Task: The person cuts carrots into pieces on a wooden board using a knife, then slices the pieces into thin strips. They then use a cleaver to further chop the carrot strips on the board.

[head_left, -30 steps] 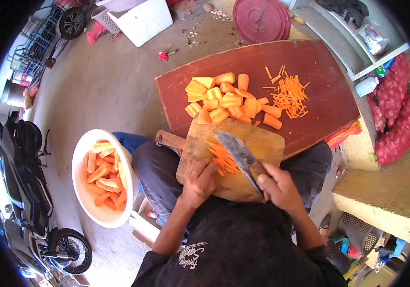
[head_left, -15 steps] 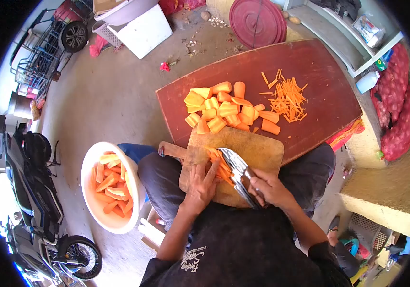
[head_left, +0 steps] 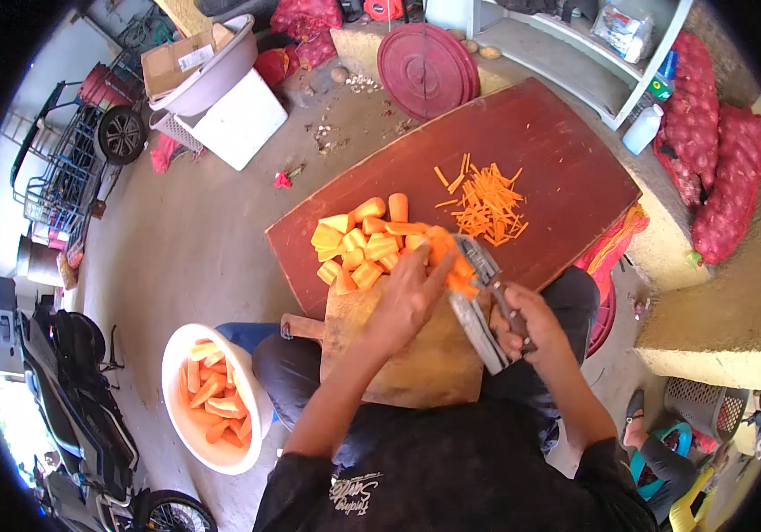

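My right hand (head_left: pixel 527 324) grips the dark handle of a broad-bladed knife (head_left: pixel 480 332), tilted above the cutting board's right side. My left hand (head_left: pixel 407 301) reaches over the wooden cutting board (head_left: pixel 363 310), fingers pressing a bunch of carrot strips (head_left: pixel 458 270) against the blade. The strips and fingertips are partly blurred. Beyond the board, peeled carrot chunks (head_left: pixel 354 239) lie heaped on the red-brown tabletop (head_left: pixel 558 142). A separate pile of thin carrot sticks (head_left: pixel 490 204) sits to their right.
A white tub (head_left: pixel 261 399) of carrot pieces stands left of my legs. Red net sacks (head_left: pixel 726 186) lean at the right by a shelf (head_left: pixel 567 71). Motorbikes (head_left: pixel 66 390) stand far left. Another person's foot (head_left: pixel 635 421) shows at lower right.
The knife and both hands have moved forward off the board, lifting the carrot strips toward the tabletop piles. The camera view has shifted too.
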Demonstrator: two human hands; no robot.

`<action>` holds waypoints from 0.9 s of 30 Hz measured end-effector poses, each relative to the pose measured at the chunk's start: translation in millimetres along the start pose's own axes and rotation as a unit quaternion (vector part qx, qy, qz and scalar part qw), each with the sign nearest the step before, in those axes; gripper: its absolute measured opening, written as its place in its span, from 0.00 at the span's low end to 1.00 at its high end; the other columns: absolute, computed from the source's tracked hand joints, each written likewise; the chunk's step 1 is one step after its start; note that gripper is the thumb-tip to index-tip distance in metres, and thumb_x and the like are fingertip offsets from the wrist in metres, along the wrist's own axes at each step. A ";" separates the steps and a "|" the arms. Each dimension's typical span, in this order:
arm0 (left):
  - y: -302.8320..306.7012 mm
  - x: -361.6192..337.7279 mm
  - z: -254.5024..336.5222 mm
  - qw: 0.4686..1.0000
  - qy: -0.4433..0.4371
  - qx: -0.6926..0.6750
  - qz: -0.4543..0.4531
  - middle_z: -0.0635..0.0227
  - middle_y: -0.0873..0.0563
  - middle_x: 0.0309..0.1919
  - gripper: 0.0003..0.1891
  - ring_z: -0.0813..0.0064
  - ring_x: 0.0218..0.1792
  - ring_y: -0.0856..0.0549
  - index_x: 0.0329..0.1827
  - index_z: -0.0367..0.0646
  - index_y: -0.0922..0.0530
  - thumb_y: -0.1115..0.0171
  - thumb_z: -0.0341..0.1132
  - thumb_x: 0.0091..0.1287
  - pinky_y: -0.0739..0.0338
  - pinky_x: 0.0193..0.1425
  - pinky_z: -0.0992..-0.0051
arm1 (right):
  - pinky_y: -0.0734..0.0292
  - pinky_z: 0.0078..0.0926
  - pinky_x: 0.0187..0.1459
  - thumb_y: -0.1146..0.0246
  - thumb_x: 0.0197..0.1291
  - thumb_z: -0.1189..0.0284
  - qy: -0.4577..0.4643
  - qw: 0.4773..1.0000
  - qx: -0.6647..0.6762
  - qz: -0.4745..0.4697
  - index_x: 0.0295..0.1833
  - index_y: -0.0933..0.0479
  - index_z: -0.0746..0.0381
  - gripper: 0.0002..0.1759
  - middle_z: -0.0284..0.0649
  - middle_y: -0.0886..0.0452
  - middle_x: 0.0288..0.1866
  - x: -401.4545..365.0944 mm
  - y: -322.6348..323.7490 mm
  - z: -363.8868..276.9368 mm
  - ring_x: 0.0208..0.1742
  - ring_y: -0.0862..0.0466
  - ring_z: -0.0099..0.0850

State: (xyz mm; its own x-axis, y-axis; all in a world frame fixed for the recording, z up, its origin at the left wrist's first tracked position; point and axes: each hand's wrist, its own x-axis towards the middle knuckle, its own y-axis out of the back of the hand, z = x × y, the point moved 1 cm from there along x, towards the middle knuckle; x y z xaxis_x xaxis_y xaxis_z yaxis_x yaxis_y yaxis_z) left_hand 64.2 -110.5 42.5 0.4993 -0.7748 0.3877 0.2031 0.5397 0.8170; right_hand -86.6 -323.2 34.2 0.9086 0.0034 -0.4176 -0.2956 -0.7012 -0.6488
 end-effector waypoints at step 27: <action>13.3 48.3 -76.6 0.996 0.072 0.029 -0.047 0.62 0.09 0.58 0.20 0.56 0.62 0.13 0.60 0.46 0.08 0.22 0.28 0.63 0.29 0.70 0.53 | 0.32 0.19 0.16 0.40 0.84 0.66 0.127 0.979 -0.101 0.120 0.73 0.24 0.70 0.22 0.35 0.20 0.31 -33.5 15.3 9.7 0.15 0.27 0.19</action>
State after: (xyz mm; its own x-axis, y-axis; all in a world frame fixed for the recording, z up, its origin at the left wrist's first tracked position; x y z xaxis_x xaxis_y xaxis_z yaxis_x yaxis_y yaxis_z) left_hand 155.6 -115.5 39.4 0.5968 -0.7638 0.2460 0.2081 0.4434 0.8718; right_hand -124.4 -327.2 32.1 0.8718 -0.3385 -0.3542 -0.4685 -0.7873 -0.4009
